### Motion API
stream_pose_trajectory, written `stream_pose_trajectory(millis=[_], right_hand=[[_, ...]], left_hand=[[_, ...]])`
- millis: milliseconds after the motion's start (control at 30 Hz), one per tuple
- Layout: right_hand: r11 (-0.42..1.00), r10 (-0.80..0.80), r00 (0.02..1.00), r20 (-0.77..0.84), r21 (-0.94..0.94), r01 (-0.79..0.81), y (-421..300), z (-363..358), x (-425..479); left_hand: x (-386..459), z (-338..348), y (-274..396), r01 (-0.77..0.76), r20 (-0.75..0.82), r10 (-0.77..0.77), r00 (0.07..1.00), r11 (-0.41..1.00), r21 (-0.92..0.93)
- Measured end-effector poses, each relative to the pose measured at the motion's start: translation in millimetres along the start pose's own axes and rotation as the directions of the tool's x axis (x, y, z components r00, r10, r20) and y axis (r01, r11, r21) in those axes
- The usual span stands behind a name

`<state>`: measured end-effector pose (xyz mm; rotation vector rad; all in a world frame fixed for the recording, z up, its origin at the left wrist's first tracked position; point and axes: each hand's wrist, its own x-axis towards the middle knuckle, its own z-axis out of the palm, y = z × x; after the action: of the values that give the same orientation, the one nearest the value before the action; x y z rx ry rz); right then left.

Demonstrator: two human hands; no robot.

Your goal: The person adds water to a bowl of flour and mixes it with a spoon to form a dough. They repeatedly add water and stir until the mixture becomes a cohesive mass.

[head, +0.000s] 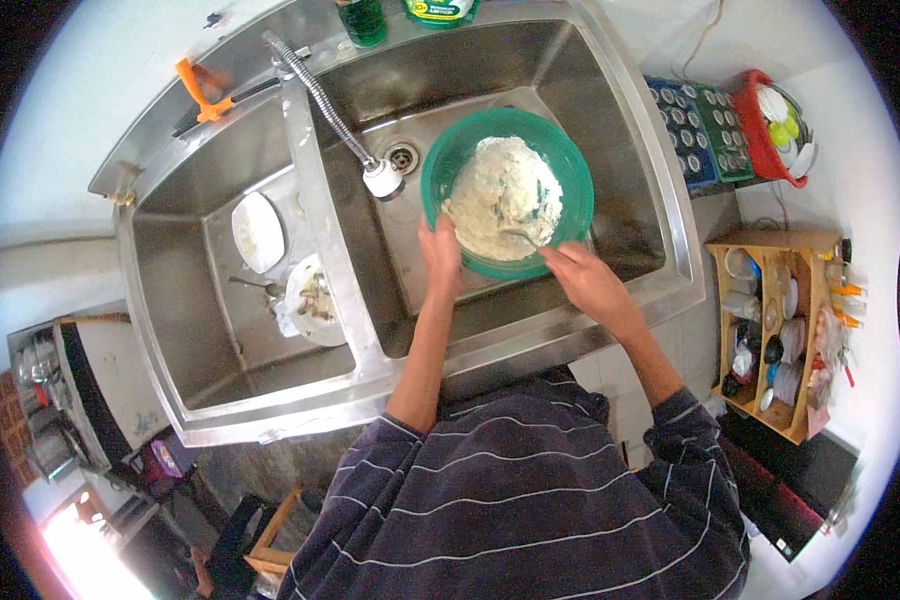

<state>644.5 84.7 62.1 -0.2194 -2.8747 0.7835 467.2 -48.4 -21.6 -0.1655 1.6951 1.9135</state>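
Observation:
A green plastic bowl (581, 184) stands in the right basin of a steel double sink. Inside it is a pale, lumpy mix of flour or dough (506, 195), with drier white powder along its upper and right sides. My left hand (441, 251) grips the bowl's rim at the lower left. In my right hand (581, 281) is the handle of a metal spoon or fork (523, 235), reaching over the near right rim; its head is sunk in the mix, so its kind cannot be told.
A white-headed flexible faucet (382, 178) hangs left of the bowl, by the drain (402, 159). The left basin holds a white dish (258, 232), a plate with food scraps (311, 304) and a fork (255, 283). Egg trays (727, 139) and a wooden shelf (761, 240) are at right.

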Motion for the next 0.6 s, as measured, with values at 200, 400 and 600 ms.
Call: stream_pose_trajectory(millis=[200, 400, 600], right_hand=[[0.977, 0.145, 0.989, -0.016, -0.154, -0.146, 27.3, -29.1, 16.2], [0.999, -0.036, 0.979, -0.200, -0.040, 0.028, 30.8, 12.8, 51.2], [0.990, 0.030, 0.996, 0.079, 0.132, -0.041, -30.0, -10.6, 6.5]], left_hand=[[3.7, -11.7, -4.8, 0.027, -0.014, -0.025, 1.000, 0.995, 0.098], [-7.9, 5.7, 11.3, 0.013, -0.004, -0.013, 1.000, 0.997, 0.074], [-13.7, 5.1, 14.1, 0.014, -0.020, -0.013, 1.000, 1.000, 0.017]])
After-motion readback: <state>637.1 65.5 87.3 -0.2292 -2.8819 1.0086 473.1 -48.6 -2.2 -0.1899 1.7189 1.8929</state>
